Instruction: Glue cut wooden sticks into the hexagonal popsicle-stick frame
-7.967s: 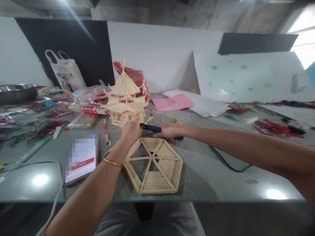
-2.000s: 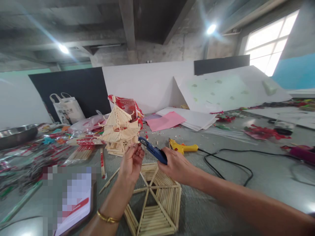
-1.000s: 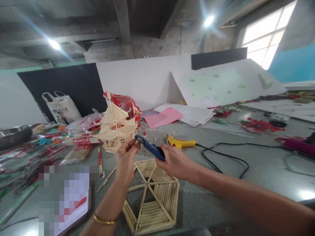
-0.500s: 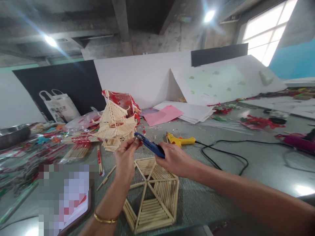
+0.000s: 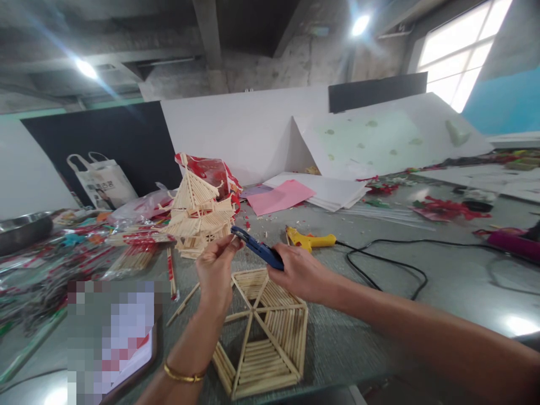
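Note:
My left hand (image 5: pixel 216 270) is raised above the table, fingertips pinched on a thin wooden stick (image 5: pixel 232 241). My right hand (image 5: pixel 295 273) grips blue-handled cutters (image 5: pixel 257 248), whose jaws meet the stick at my left fingertips. Under both hands a flat hexagonal panel of wooden sticks (image 5: pixel 264 332) lies on the grey table (image 5: pixel 379 292). Just behind my left hand stands a small pagoda model (image 5: pixel 197 211) built of the same sticks.
A yellow glue gun (image 5: pixel 310 240) with a black cord (image 5: pixel 379 264) lies right of the cutters. A phone or tablet (image 5: pixel 113 332) lies at front left. Stick bundles (image 5: pixel 135 259), plastic bags and a metal bowl (image 5: pixel 23 228) crowd the left; pink paper (image 5: pixel 280 197) and white sheets lie behind.
Eight seconds ago both hands rested low on the table by the pagoda; they have since lifted with stick and cutters. In the last second almost nothing has shifted.

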Tool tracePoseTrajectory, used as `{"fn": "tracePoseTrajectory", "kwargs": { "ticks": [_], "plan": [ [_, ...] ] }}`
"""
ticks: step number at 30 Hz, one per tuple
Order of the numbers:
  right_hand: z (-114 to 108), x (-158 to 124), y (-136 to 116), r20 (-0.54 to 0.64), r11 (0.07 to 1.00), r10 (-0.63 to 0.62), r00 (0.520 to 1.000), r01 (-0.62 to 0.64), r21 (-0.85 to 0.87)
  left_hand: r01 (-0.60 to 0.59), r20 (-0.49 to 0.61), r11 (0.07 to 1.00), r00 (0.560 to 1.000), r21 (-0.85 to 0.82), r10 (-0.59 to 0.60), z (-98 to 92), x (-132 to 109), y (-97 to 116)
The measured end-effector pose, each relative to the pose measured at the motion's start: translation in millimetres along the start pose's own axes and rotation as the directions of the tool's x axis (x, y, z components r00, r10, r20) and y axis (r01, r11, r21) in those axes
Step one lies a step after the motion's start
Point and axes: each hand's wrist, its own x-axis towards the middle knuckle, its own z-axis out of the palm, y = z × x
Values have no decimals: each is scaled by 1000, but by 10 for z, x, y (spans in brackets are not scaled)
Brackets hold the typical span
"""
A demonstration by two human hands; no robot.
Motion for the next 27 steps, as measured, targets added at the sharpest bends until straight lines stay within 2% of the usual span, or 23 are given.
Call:
{"fn": "tracePoseTrajectory", "kwargs": {
  "ticks": [5, 12, 20, 27],
  "plan": [
    [7, 5, 12, 15, 1000, 3, 1000, -3, -5, 31, -3, 999, 1000, 27, -31, -12, 18, -27],
    [85, 20, 56, 1, 997, -1, 1000, 1, -74, -41, -82, 958, 994, 283, 67, -61, 65, -31],
    [53, 77, -33, -20, 970, 80, 997, -83, -230, -30, -120, 958, 991, 285, 67, -46, 108, -11],
    [-12, 163, -19, -69, 971, 66, 995, -80, -223, -82, -104, 976, 989, 204, 105, -50, 140, 9]
  ]
}}
